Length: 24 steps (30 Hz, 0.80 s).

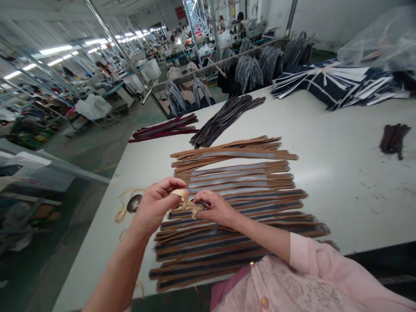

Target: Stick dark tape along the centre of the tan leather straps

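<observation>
My left hand (159, 203) is closed on a narrow cream tape (182, 194), pinched between thumb and fingers. To its right, my right hand (216, 209) closes on the bunched part of the same tape. A small dark object shows at its fingers, mostly hidden, and I cannot make out its kind. Both hands are over the left part of rows of brown fabric strips (256, 198), several with grey or dark bands along them. A dark round disc (134, 203) lies left of my left hand, beside loose loops of cream tape.
On the white table (331, 182) lie maroon strips (165, 128), a dark grey strip bundle (227, 119), a small dark brown bundle (394, 139) and a stack of navy-and-white pieces (334, 82). Grey bundles hang on a rail (208, 69) behind. Other people work in the distance.
</observation>
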Each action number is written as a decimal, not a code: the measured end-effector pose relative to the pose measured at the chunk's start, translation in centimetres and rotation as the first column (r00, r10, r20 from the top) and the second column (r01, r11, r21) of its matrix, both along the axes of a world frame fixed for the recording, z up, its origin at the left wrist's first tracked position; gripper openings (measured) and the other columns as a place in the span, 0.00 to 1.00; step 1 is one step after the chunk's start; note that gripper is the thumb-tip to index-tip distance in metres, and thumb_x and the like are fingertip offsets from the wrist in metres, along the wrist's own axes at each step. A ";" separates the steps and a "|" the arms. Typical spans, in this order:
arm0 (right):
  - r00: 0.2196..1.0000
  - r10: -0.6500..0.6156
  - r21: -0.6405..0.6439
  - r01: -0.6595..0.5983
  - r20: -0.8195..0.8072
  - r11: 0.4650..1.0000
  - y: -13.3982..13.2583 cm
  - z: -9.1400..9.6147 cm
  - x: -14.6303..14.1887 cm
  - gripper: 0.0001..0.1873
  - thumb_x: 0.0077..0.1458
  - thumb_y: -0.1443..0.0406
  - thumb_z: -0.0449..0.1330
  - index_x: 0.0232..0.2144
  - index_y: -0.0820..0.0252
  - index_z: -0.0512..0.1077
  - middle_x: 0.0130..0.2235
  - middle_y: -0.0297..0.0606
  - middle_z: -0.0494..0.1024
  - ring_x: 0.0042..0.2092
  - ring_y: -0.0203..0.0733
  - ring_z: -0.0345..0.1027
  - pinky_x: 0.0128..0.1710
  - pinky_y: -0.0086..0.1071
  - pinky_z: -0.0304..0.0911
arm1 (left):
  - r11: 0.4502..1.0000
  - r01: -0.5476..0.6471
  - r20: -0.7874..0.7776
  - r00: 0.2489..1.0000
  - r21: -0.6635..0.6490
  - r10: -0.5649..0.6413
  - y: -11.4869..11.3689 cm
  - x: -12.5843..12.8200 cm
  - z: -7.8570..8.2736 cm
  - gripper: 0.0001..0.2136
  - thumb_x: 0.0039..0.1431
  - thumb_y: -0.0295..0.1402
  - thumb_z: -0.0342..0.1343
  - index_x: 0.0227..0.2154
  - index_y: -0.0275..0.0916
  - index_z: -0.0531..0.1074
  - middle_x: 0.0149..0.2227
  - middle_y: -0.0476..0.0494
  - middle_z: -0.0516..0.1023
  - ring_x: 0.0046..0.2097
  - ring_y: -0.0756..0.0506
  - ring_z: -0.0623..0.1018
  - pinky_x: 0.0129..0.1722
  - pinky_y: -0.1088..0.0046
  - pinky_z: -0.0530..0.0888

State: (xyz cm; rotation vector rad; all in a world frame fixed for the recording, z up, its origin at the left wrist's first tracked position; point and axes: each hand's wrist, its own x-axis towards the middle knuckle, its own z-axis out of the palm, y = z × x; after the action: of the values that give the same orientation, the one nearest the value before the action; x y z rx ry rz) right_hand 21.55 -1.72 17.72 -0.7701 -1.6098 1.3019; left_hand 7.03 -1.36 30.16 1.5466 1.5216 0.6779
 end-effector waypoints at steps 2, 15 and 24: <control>0.999 -0.039 -0.103 0.038 -0.005 0.994 -0.1 -1.3 0.2 0.09 0.43 0.61 0.60 0.22 0.62 0.67 0.23 0.28 0.61 0.27 0.30 0.55 0.27 0.25 0.51 | 0.995 0.071 0.012 0.997 0.064 -0.072 0.0 -0.4 -0.3 0.20 0.44 0.32 0.55 0.43 0.34 0.66 0.38 0.43 0.74 0.37 0.47 0.73 0.34 0.72 0.71; 0.924 -0.319 -0.551 0.157 -0.210 0.819 -3.1 -2.1 11.1 0.16 0.42 0.60 0.62 0.34 0.60 0.65 0.20 0.24 0.53 0.17 0.23 0.41 0.13 0.22 0.36 | 0.908 0.287 -0.594 0.803 0.305 -0.054 0.7 -7.5 -16.2 0.33 0.45 0.31 0.54 0.56 0.37 0.51 0.58 0.35 0.56 0.59 0.39 0.56 0.56 0.55 0.55; 0.834 -0.548 -0.497 0.449 -0.066 0.743 -4.6 -2.4 15.2 0.21 0.41 0.61 0.63 0.39 0.59 0.66 0.20 0.25 0.57 0.18 0.24 0.44 0.14 0.23 0.39 | 0.734 0.631 0.087 0.770 -0.250 -0.632 0.9 3.3 -13.2 0.20 0.58 0.41 0.37 0.31 0.35 0.71 0.26 0.46 0.72 0.29 0.49 0.70 0.33 0.73 0.67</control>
State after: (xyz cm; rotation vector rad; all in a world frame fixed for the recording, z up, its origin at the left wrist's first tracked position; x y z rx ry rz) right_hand 36.78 -6.35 15.35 -1.2194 -0.8237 1.3121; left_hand 10.32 -0.50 16.93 1.7055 0.9242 0.0628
